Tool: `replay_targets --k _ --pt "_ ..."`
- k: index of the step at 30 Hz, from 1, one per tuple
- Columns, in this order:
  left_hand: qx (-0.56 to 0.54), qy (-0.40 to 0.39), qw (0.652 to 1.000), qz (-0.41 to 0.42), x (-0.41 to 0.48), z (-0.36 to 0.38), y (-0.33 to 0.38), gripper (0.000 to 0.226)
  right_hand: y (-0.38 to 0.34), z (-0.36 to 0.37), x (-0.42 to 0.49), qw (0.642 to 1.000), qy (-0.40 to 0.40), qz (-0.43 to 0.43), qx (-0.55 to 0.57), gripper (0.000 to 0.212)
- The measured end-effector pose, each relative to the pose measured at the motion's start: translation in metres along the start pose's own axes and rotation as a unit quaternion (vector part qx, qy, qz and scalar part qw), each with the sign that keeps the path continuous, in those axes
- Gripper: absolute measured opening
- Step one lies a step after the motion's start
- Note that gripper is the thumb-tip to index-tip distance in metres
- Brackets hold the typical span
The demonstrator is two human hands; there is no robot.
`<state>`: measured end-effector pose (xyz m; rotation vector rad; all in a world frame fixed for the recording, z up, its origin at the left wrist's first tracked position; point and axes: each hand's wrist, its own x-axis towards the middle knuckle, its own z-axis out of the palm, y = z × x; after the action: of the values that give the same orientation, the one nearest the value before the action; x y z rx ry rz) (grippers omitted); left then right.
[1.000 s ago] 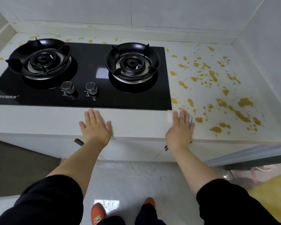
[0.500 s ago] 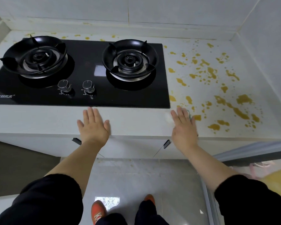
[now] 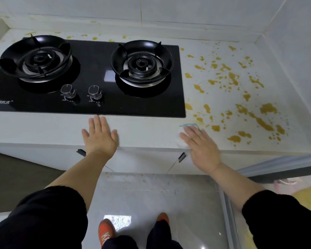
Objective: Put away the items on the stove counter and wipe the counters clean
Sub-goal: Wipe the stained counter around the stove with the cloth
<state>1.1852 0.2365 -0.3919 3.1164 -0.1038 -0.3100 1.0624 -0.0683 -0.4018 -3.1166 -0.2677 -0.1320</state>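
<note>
Rightward has slid the right hand (image 3: 203, 148), flat on a thin white cloth (image 3: 180, 141); the left hand (image 3: 101, 137) lies flat. Yellow splashes (image 3: 267, 108) on the white bench (image 3: 142, 130) remain unwiped.

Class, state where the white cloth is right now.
In the head view, the white cloth lies under the right hand on the counter's front edge, right of the black hob and left of most yellow stains.

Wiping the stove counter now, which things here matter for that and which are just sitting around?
For the job: white cloth under right hand; yellow spills; counter.
Just there: gas stove; knobs; cabinet handle; orange shoes.
</note>
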Motion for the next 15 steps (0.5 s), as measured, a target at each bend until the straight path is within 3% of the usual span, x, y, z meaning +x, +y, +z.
replay_targets --k 3,6,11,15 --pt "-0.004 0.0 1.0 -0.004 0.0 -0.001 0.001 0.063 0.028 -0.003 -0.023 0.999 0.036 0.021 0.01 0.055" --pt "-0.007 -0.002 1.0 -0.004 0.0 0.0 0.001 0.063 -0.009 0.0 0.0 0.998 0.054 0.008 0.013 0.055" --pt "-0.014 -0.001 1.0 0.004 0.002 0.002 -0.001 0.063 -0.105 0.005 0.06 0.997 0.034 -0.063 0.019 0.051" --pt "-0.009 0.002 1.0 0.003 0.002 0.002 -0.002 0.062 -0.076 -0.003 0.044 0.996 -0.015 -0.08 0.032 0.055"
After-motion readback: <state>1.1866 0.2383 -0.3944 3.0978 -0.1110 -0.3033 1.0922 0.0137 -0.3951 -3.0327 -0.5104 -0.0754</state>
